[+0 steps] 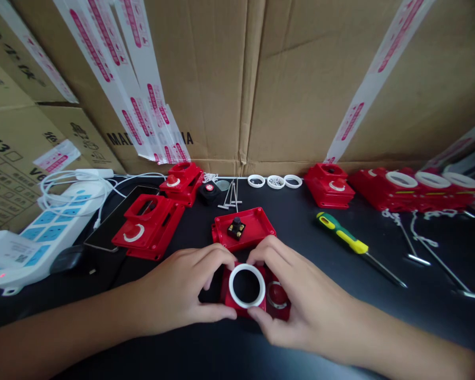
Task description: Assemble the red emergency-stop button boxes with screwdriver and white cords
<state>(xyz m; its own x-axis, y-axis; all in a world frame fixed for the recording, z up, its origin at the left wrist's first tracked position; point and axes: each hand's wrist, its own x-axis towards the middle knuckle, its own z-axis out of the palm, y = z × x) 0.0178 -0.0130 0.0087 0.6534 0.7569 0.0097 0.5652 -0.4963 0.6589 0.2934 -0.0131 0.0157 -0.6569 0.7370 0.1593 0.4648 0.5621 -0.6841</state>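
In front of me a red plastic housing lies on the black table, and a white ring sits around its round opening. My left hand curves about the left side, thumb and fingertips against the ring and housing. From the right, my right hand grips the housing, its fingers at the top and thumb at the ring's lower edge. A red round part with a silvery rim shows partly beneath that hand. Just beyond is a red tray-like base with a small black switch block in it.
A green-and-yellow screwdriver lies to the right. Red housings stand at left, with more at back right. Loose white rings and small metal hammers lie behind. A power strip is far left; cardboard boxes wall the back.
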